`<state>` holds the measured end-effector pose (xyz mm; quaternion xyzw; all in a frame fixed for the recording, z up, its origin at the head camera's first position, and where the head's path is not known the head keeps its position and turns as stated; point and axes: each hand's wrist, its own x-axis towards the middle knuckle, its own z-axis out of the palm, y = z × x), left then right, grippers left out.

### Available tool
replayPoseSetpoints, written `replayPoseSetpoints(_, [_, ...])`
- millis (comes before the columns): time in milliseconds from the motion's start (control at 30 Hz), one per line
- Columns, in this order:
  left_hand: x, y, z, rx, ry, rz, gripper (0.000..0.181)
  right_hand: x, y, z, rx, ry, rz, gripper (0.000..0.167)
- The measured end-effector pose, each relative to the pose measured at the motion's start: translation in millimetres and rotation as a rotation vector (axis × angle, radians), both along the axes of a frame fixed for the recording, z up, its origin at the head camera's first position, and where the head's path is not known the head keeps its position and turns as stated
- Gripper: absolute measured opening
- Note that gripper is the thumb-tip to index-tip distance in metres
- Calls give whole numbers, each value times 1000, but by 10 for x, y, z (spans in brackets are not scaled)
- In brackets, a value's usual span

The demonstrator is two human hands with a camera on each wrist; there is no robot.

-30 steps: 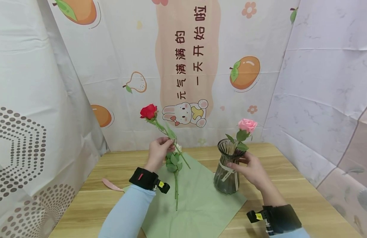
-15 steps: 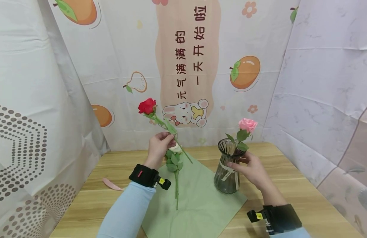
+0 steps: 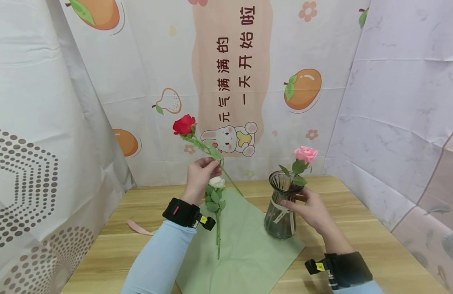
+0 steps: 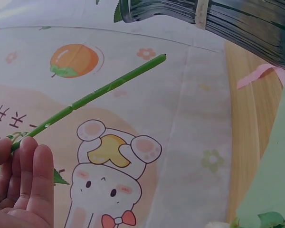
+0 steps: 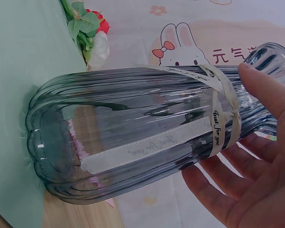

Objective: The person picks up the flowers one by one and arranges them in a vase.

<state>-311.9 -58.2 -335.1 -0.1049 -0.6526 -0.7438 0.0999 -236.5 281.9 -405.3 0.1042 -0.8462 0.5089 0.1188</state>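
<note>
A red rose [image 3: 184, 124] slants up to the left in the head view, its stem pinched by my left hand [image 3: 201, 176]. The bare lower stem [image 4: 99, 92] points away from the fingers in the left wrist view. My right hand [image 3: 310, 209] grips the dark glass vase [image 3: 279, 222] below its rim. That vase stands upright on the right part of a green sheet [image 3: 244, 245] and holds a pink rose [image 3: 306, 154]. In the right wrist view a printed ribbon [image 5: 217, 118] is tied round the vase's neck, near the fingers.
A white rose [image 3: 217, 182] with green leaves lies on the green sheet, below and right of my left hand. On the wooden table [image 3: 112, 245], a pink ribbon [image 3: 139, 228] lies to the left. Printed curtains hang behind and at both sides.
My left hand has risen and shifted slightly right with the red rose, uncovering more of the white rose. My right hand and the vase have stayed in place.
</note>
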Motion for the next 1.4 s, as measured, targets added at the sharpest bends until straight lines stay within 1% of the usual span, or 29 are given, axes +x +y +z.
replayPoseSetpoints(267, [-5, 107, 71, 32, 36, -17, 17, -5, 10, -4, 3, -2, -7, 70])
replayPoseSetpoints(633, [1, 245, 173, 73, 47, -41, 18, -20, 10, -6, 13, -1, -10, 69])
replayPoseSetpoints(1000, [27, 343, 284, 73, 59, -55, 19, -17, -3, -11, 23, -2, -22, 69])
replayPoseSetpoints(1233, [31, 391, 362, 89, 88, -64, 16, -15, -3, -12, 26, 6, -25, 68])
replayPoseSetpoints(1400, [52, 436, 432, 82, 107, -77, 18, -12, -2, -8, 26, 5, -22, 69])
